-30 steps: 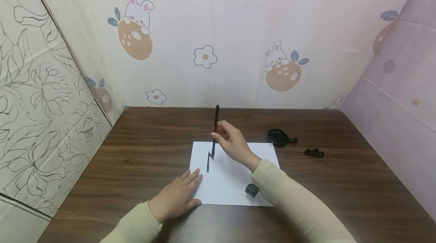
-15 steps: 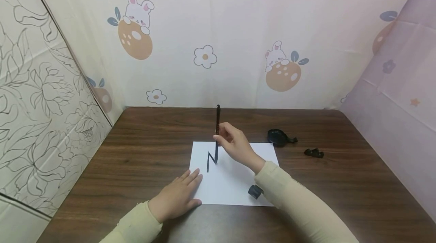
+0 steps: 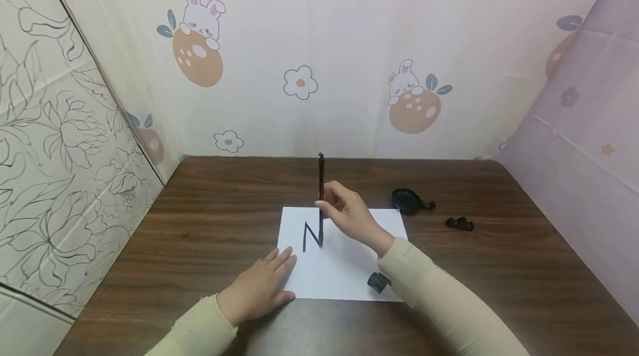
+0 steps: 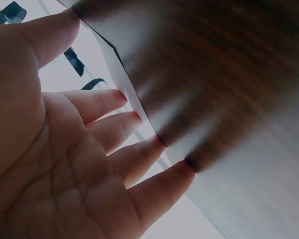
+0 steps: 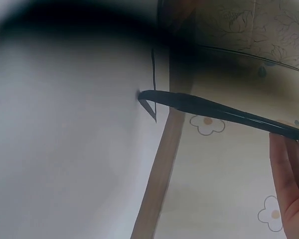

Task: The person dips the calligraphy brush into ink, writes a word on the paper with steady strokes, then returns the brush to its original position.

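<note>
In the head view my right hand (image 3: 349, 214) pinches a black writing brush (image 3: 321, 170) held upright. Its dark tip meets a white sheet of paper (image 3: 339, 273); the right wrist view shows the bristles of the brush (image 5: 162, 97) bent against the sheet. Two joined black ink strokes (image 3: 305, 237) run from low left up to a point, then slant down right to the brush tip. My left hand (image 3: 257, 289) rests at the paper's left edge, fingers extended, some fingertips on the sheet. The left wrist view shows the palm of the left hand (image 4: 65, 174) with fingers spread.
A black dish with a short handle (image 3: 406, 201) sits by the paper's far right corner. Right of it lies a small black notched brush rest (image 3: 460, 224). A dark device (image 3: 378, 282) is at my right wrist. Behind the wooden table (image 3: 214, 206) hangs a printed curtain (image 3: 344, 40).
My right hand has moved the brush right and toward me, lengthening the slanting stroke down from the first stroke's top. My left hand has stayed in place.
</note>
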`<state>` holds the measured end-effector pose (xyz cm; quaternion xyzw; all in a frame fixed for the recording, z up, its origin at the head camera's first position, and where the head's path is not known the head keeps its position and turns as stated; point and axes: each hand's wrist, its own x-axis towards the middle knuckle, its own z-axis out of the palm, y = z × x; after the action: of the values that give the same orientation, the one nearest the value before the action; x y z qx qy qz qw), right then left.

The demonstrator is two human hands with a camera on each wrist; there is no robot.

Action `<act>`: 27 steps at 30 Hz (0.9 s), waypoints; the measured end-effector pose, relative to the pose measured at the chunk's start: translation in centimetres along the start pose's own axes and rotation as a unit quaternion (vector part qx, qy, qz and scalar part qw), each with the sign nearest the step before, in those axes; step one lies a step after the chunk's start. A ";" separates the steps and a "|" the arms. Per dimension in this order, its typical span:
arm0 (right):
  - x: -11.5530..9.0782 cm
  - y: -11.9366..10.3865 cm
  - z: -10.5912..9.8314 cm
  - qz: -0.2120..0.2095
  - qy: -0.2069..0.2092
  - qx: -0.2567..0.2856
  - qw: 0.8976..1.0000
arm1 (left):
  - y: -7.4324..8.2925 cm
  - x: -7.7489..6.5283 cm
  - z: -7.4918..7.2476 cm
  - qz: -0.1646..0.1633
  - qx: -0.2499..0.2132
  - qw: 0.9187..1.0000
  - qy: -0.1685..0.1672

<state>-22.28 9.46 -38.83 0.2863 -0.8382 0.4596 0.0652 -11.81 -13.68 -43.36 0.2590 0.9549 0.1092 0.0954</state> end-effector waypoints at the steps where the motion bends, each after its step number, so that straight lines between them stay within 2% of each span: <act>1: 0.0 0.0 -0.1 0.000 0.000 -0.001 1.000 | 0.0 0.0 0.0 0.000 0.000 1.000 0.000; 11: -0.2 0.0 -0.5 0.006 -0.007 0.004 1.000 | 0.0 0.0 -0.1 -0.001 -0.005 1.000 -0.002; 20: 0.2 0.2 -1.1 0.014 0.015 0.031 0.999 | 0.0 0.0 0.0 0.004 0.000 1.000 0.004; 27: 0.3 0.2 -1.1 0.033 0.011 0.037 0.999 | 0.0 0.1 -0.1 0.004 0.000 1.000 0.002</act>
<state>-22.83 10.28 -38.29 0.2552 -0.8288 0.4956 0.0485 -11.88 -13.65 -43.30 0.2622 0.9541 0.1100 0.0934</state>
